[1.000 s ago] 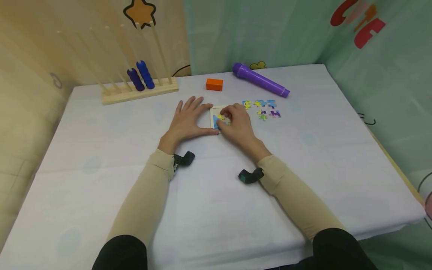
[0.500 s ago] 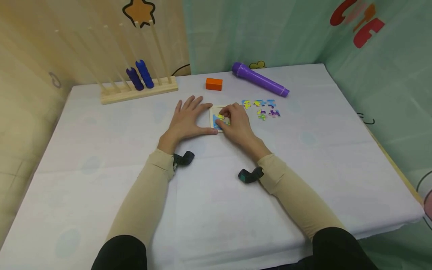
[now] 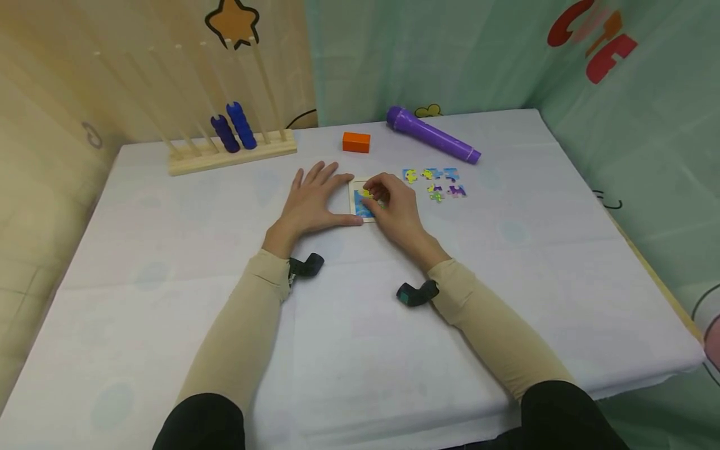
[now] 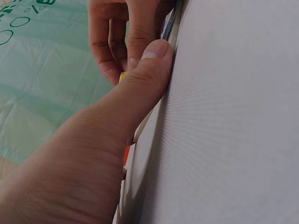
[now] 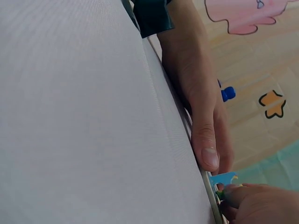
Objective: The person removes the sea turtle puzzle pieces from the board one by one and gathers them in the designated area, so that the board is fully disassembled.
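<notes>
A small square puzzle with a pale wooden frame [image 3: 352,199] and blue and yellow pieces lies on the table, partly covered by my right hand. My left hand [image 3: 315,199] is spread flat at its left side, thumb along the near edge and index finger at the far left corner. Over the puzzle, my right hand [image 3: 395,205] pinches a small puzzle piece [image 4: 123,76] whose yellow edge shows beside the fingers in the left wrist view. The right wrist view shows a blue part of the puzzle [image 5: 224,178] between the left thumb and the right fingertips.
Several loose puzzle pieces [image 3: 436,192] lie right of the frame. Behind are an orange block [image 3: 356,142], a purple toy microphone [image 3: 433,134] and a wooden peg stand [image 3: 233,157] with blue beads on two upright rods. Curtains border the white-clothed table [image 3: 360,350].
My right fingers and thumb shift slightly over the puzzle, and the green-yellow patch under them is now more covered. The left hand stays put.
</notes>
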{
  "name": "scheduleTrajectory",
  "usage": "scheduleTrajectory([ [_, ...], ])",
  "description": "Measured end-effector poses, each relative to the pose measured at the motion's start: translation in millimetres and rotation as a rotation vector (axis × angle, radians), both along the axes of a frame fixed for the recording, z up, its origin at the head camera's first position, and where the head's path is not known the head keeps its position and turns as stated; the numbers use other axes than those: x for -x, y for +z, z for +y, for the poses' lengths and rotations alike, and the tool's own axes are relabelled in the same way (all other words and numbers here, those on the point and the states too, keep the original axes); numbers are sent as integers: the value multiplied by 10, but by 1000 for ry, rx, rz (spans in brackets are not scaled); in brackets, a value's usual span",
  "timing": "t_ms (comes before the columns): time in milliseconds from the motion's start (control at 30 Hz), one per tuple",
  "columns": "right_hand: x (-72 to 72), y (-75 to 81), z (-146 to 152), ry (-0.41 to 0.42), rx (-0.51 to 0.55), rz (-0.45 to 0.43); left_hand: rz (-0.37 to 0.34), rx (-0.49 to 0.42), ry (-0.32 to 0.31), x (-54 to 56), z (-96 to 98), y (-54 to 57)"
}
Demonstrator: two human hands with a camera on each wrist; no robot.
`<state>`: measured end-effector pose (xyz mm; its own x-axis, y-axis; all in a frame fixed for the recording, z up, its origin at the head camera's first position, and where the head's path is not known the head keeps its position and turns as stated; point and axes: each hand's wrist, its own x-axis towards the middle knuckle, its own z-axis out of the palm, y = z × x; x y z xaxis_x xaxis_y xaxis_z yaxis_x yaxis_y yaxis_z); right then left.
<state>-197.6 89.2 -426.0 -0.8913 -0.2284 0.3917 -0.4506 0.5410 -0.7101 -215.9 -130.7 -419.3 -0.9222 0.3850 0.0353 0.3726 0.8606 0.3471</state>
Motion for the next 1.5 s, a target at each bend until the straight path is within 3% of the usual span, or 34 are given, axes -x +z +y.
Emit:
scheduleTrajectory([
  [333, 6, 58, 154, -59, 171, -61, -1, -7, -1, 3, 8, -7],
  [533, -8, 124, 466, -183, 207, -65, -12, -4, 2, -11, -2, -3],
  [733, -12, 76, 749, -319, 186, -21, -14, -7, -3, -17, 1, -4],
  [1000, -25, 17, 779, -305, 35, -11, -19, 0, -1, -19, -3, -2],
  [1200, -24, 27, 771, -315, -8, 54, -13, -22, -9, -26, 6, 17],
  [1500, -8, -2, 765, -256, -77, 66, -25, -12, -6, -36, 0, 34],
])
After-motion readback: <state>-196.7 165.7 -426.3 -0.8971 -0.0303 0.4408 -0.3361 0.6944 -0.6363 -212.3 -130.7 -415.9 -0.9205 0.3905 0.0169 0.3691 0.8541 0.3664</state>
